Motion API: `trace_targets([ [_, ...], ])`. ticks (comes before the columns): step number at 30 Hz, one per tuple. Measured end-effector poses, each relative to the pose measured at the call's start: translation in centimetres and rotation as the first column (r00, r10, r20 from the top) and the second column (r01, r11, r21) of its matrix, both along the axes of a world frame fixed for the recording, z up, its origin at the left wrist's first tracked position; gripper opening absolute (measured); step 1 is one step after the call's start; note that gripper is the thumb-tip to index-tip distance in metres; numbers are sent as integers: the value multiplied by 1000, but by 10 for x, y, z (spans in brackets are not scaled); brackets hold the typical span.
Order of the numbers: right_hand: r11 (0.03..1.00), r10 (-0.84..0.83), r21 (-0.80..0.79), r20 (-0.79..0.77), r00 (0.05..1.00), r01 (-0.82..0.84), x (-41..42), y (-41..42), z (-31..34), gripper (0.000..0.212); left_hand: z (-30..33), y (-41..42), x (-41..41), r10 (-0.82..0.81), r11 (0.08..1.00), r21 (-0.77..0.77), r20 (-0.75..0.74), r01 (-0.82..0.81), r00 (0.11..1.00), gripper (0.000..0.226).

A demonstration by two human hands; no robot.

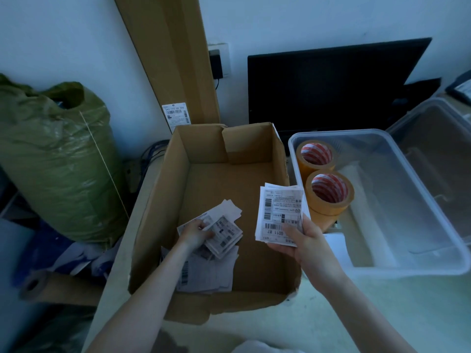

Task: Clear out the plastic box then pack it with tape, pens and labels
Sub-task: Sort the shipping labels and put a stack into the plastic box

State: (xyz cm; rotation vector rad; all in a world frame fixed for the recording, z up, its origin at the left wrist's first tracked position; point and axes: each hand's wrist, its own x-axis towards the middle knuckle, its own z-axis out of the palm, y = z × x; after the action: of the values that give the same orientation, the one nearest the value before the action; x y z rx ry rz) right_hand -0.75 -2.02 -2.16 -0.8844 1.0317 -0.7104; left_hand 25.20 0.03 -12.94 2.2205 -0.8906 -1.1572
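Observation:
A clear plastic box (pixel 423 200) stands on the table at the right, holding two rolls of tan tape (pixel 328 192) near its left wall. To its left sits an open cardboard box (pixel 216 179) with loose printed labels (pixel 204 271) on its floor. My left hand (pixel 195 234) reaches into the cardboard box and grips a small bundle of labels (pixel 225 234). My right hand (pixel 305 240) holds a stack of barcode labels (pixel 279 212) upright above the gap between the two boxes.
The plastic box's clear lid (pixel 438 138) leans behind it. A black monitor (pixel 331 85) stands at the back, a tall cardboard carton (pixel 173 59) leans on the wall, and a green bag (pixel 53 154) sits at the left, off the table.

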Motion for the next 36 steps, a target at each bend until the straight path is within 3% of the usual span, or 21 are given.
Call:
trace_targets([
  [6,1000,-2,-3,-3,1000,2,0,1,1,29,-13,14,7,31,994,104,-67,-24,997,13],
  [11,1000,-6,-1,-14,1000,6,2,1,2,28,-15,11,-4,-167,967,216,136,136,977,11],
  [12,1000,-9,0,-13,1000,9,2,1,2,28,-17,10,-8,-207,954,257,194,154,959,18],
  [14,1000,-13,1,-13,1000,13,2,1,3,28,-20,9,-18,-260,932,328,307,154,916,52],
  [16,1000,-11,-4,-18,1000,11,2,2,2,27,-20,10,-28,-251,928,351,344,124,905,73],
  [17,1000,-11,-6,-23,1000,11,2,2,2,28,-21,9,-32,-263,924,358,342,133,902,68],
  [20,1000,-14,-10,-28,1000,14,2,2,3,29,-24,7,-38,-306,921,346,355,179,884,17],
  [21,1000,-14,-13,-28,1000,14,2,2,3,29,-24,8,-38,-309,923,335,354,189,883,14],
  [25,1000,-11,-11,-32,999,10,2,2,3,28,-18,10,-32,-294,936,285,304,208,906,33],
  [28,1000,-7,-15,-32,999,6,1,1,3,30,2,8,-27,-291,943,226,194,246,937,4],
  [31,999,-9,-40,-34,999,8,2,1,3,32,46,9,-29,-77,997,30,18,76,997,20],
  [36,998,-32,-60,-36,999,30,5,3,4,30,106,29,-41,82,965,-226,-214,-131,973,18],
])
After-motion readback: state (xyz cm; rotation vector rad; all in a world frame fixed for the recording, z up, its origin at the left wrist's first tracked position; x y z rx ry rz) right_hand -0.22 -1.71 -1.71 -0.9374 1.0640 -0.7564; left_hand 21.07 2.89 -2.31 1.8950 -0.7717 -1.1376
